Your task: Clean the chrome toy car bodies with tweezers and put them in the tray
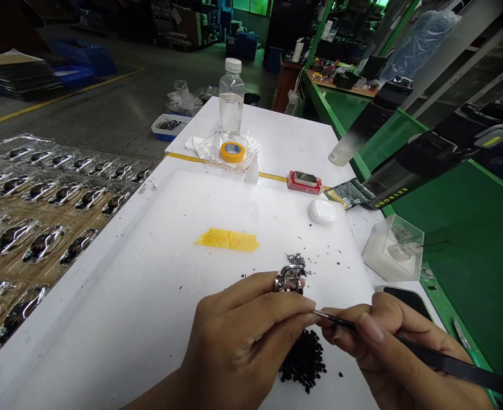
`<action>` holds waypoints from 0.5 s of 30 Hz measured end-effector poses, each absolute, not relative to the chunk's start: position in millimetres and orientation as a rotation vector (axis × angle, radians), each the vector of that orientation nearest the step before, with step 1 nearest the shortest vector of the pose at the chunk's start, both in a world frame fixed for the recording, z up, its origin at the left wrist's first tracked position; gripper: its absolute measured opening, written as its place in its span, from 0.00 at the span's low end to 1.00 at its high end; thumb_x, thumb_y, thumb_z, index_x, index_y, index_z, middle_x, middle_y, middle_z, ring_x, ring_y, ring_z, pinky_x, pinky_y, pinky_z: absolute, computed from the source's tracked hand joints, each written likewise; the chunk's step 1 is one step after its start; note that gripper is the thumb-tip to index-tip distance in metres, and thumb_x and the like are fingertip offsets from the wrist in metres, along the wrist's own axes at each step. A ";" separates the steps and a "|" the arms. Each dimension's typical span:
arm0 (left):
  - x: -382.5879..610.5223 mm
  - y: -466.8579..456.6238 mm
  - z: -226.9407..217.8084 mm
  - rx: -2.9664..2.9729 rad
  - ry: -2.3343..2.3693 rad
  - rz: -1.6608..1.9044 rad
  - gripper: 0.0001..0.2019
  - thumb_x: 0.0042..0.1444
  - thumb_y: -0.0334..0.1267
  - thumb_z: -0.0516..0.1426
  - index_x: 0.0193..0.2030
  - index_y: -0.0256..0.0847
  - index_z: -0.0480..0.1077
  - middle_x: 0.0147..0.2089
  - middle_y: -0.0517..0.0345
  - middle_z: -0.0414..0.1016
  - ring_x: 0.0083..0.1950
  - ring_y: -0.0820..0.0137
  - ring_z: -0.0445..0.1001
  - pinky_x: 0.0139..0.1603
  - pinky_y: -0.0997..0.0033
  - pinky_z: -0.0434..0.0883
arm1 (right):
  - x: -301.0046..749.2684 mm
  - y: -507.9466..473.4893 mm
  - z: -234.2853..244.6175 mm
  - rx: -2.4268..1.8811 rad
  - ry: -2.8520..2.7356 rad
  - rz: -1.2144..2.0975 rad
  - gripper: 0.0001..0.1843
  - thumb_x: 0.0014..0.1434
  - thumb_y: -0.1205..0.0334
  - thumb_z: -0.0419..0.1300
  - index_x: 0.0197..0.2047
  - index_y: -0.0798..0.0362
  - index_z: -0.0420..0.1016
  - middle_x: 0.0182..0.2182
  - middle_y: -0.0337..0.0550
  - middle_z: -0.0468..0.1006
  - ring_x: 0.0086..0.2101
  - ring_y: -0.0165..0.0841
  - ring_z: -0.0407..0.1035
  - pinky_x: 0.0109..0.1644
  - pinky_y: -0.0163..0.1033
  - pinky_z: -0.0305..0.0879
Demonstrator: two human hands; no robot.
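Note:
My left hand (243,336) is closed around a small shiny chrome part (291,278) with an open frame, and the fingers cover much of it. Black tweezers (431,353) rest between the thumb and fingers of my right hand (388,341). Their thin tip meets the fingertips of my left hand; whether anything sits in the tip is too small to tell. Beneath the hands lies a heap of tiny black pieces (306,361), partly hidden by my left hand. Just beyond the chrome part is a little pile of tiny silvery pieces (296,260).
A strip of yellow tape (228,240) is on the white work surface (119,285). Farther back stand a clear bottle (231,102) and an orange tape roll (232,152). A white case (322,211) and a translucent container (394,249) are at right. Trays of packed parts (46,245) fill the left.

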State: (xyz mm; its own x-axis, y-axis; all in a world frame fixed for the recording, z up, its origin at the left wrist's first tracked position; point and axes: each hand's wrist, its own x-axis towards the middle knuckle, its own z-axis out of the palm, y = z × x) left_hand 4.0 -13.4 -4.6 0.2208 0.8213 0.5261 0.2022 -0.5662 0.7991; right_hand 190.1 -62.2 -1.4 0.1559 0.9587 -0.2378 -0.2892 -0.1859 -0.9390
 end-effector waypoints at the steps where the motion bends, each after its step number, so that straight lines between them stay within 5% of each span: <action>1: 3.6 -13.5 -4.6 1.912 0.943 1.363 0.07 0.55 0.24 0.66 0.38 0.39 0.81 0.30 0.60 0.81 0.32 0.73 0.81 0.28 0.82 0.77 | 189.3 -62.5 -1.0 -1.238 -0.755 1.334 0.07 0.55 0.60 0.74 0.27 0.44 0.83 0.26 0.40 0.84 0.31 0.36 0.82 0.39 0.31 0.80; 8: 3.7 -13.9 -4.2 1.907 0.931 1.375 0.08 0.54 0.24 0.66 0.39 0.39 0.81 0.33 0.59 0.83 0.35 0.73 0.82 0.37 0.82 0.80 | 190.0 -67.3 -0.1 -1.260 -0.789 1.313 0.08 0.56 0.61 0.73 0.26 0.42 0.84 0.26 0.37 0.85 0.31 0.33 0.82 0.40 0.27 0.78; 15: 4.5 -13.3 -4.3 1.868 0.921 1.368 0.06 0.54 0.24 0.67 0.37 0.36 0.81 0.32 0.58 0.81 0.32 0.76 0.80 0.36 0.84 0.77 | 190.0 -70.0 -3.8 -1.282 -0.765 1.299 0.06 0.56 0.60 0.73 0.28 0.43 0.84 0.27 0.39 0.84 0.33 0.35 0.83 0.43 0.32 0.80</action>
